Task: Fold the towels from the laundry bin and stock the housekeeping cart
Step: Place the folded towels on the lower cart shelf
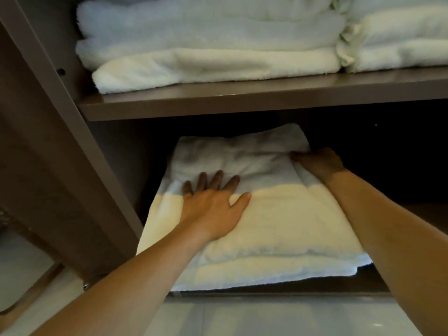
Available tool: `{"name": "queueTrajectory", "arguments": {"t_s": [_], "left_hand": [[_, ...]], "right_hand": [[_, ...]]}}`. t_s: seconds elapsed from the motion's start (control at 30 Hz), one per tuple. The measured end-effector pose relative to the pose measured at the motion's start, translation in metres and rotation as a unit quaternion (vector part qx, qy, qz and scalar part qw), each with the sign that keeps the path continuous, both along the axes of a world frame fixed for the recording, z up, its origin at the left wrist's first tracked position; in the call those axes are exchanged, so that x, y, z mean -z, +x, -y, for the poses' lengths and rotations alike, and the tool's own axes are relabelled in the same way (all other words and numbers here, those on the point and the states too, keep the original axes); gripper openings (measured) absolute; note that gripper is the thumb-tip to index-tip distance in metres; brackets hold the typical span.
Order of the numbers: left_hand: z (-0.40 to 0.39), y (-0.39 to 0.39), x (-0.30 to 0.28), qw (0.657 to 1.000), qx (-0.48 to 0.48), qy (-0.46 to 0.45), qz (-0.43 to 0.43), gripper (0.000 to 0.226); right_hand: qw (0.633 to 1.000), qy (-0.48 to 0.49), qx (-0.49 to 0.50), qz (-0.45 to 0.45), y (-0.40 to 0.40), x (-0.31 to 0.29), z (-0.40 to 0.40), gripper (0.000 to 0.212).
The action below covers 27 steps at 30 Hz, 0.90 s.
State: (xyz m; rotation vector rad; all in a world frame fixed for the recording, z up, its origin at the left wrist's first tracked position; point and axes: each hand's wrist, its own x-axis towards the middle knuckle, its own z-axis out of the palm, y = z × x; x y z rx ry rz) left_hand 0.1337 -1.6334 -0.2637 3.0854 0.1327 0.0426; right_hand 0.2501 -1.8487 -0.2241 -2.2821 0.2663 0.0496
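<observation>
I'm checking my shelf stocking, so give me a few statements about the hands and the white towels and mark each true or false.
1. The left hand lies flat on the folded white terry towels on the lower shelf. True.
2. The right hand rests on the brown upper shelf. False: it is at the lower towels' far right corner.
3. The upper shelf holds stacked white towels. True.
4. The lower towels are blue. False: white.
</observation>
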Motion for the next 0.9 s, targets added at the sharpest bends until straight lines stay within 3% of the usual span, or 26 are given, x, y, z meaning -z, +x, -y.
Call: {"name": "queueTrajectory", "arguments": {"t_s": [0.03, 0.1, 0.23, 0.33, 0.5, 0.57, 0.67, 0.77, 0.9], "left_hand": [[-0.001, 0.001, 0.0, 1.0, 0.002, -0.004, -0.007, 0.067], [-0.005, 0.004, 0.0, 1.0, 0.004, -0.016, -0.017, 0.067], [-0.007, 0.015, -0.007, 0.998, 0.008, -0.039, -0.058, 0.066], [-0.011, 0.026, -0.008, 0.996, 0.017, -0.044, -0.075, 0.065], [-0.019, 0.054, -0.021, 0.994, 0.004, -0.026, -0.102, 0.068], [-0.017, 0.05, -0.027, 0.999, -0.01, -0.012, -0.049, 0.067], [-0.02, 0.005, -0.024, 0.992, -0.009, -0.021, 0.123, 0.06], [-0.026, -0.048, -0.006, 0.981, 0.027, 0.033, 0.191, 0.077], [-0.04, -0.07, 0.015, 0.988, 0.093, 0.087, 0.084, 0.131]], "right_hand": [[0.992, -0.107, -0.049, 0.047, -0.012, -0.005, 0.003, 0.056], [0.949, -0.233, -0.157, 0.142, -0.052, -0.011, 0.011, 0.066], [0.869, -0.352, -0.275, 0.212, -0.145, 0.029, 0.004, 0.074], [0.89, -0.362, -0.246, 0.128, -0.134, 0.047, -0.016, 0.073], [0.869, -0.412, -0.24, 0.132, -0.1, 0.043, -0.042, 0.085], [0.867, -0.42, -0.238, 0.122, -0.092, 0.036, -0.043, 0.081], [0.868, -0.423, -0.231, 0.118, -0.084, 0.038, -0.047, 0.07], [0.867, -0.426, -0.22, 0.136, -0.078, 0.04, -0.051, 0.068], [0.875, -0.405, -0.236, 0.124, -0.064, 0.034, -0.057, 0.067]]}}
